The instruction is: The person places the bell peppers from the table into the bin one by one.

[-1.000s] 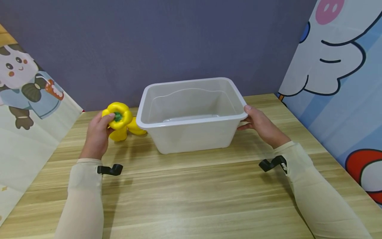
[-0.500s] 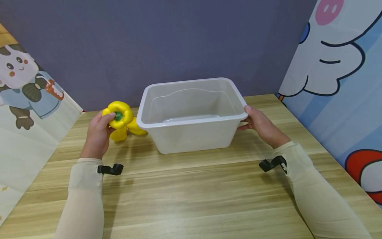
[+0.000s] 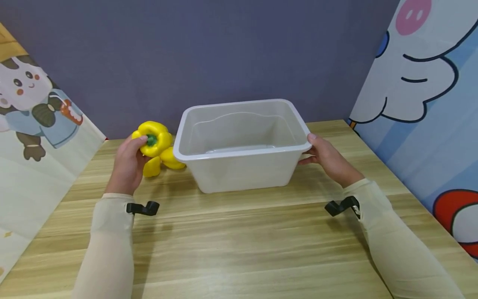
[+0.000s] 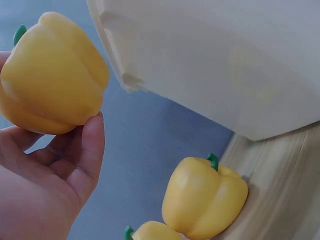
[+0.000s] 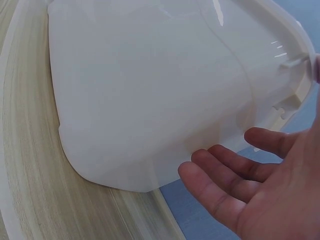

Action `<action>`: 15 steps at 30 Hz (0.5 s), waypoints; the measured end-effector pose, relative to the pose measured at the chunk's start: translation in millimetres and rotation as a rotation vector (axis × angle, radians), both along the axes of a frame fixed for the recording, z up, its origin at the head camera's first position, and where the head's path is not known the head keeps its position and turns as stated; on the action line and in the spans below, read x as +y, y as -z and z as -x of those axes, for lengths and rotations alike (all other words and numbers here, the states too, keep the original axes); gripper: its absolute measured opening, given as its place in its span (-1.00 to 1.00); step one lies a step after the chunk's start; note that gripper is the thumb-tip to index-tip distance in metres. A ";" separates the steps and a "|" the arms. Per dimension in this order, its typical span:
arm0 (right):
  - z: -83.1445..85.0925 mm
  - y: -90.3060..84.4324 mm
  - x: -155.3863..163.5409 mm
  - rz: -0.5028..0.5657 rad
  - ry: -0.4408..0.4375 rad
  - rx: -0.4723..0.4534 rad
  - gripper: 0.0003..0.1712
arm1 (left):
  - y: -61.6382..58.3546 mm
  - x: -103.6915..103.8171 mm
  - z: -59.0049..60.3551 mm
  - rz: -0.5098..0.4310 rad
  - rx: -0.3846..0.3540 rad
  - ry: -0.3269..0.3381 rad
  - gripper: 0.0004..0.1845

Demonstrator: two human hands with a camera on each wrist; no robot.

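My left hand (image 3: 128, 164) holds a yellow bell pepper (image 3: 161, 139) above the table, left of a white plastic bin (image 3: 242, 172). Its thumb lies by the green stem, and in the left wrist view the fingers support the pepper's other end. Two more yellow bell peppers sit below and behind it; one (image 4: 202, 197) shows most of its body, the other (image 4: 154, 233) is cut off by the frame edge. At the bin's right end, my right hand (image 3: 330, 160) grips the rim, thumb on top and fingertips (image 5: 192, 172) against the outer wall.
The bin stands on a wood-grain table (image 3: 239, 249) close to a dark grey back panel (image 3: 224, 50). Cartoon-printed panels border the left (image 3: 41, 174) and right (image 3: 422, 137) sides. Black mounts (image 3: 143, 208) are strapped over both sleeves.
My left hand has lifted the bell pepper slightly and brought it rightward, closer to the bin. My right hand keeps its hold on the rim, and the head view has shifted a little.
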State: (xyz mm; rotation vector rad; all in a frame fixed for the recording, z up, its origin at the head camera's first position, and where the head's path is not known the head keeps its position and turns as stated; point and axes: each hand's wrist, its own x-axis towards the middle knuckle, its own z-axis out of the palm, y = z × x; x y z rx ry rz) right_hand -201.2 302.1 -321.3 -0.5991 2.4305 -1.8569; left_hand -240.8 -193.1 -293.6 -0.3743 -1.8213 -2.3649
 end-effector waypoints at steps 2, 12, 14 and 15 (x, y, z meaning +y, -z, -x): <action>0.2 -0.2 0.6 0.001 0.005 0.007 -0.25 | -4.9 2.4 2.5 0.037 0.009 0.008 -0.79; -0.1 -0.9 -0.7 0.022 0.006 0.002 -0.24 | -23.9 7.0 6.0 0.127 0.012 0.009 -0.77; -0.6 -0.4 -0.7 0.023 0.003 0.003 -0.24 | -25.6 6.5 5.9 0.133 0.015 0.012 -0.79; -0.8 -0.2 -0.6 0.024 0.001 0.005 -0.24 | -26.6 6.3 6.0 0.124 0.018 0.015 -0.79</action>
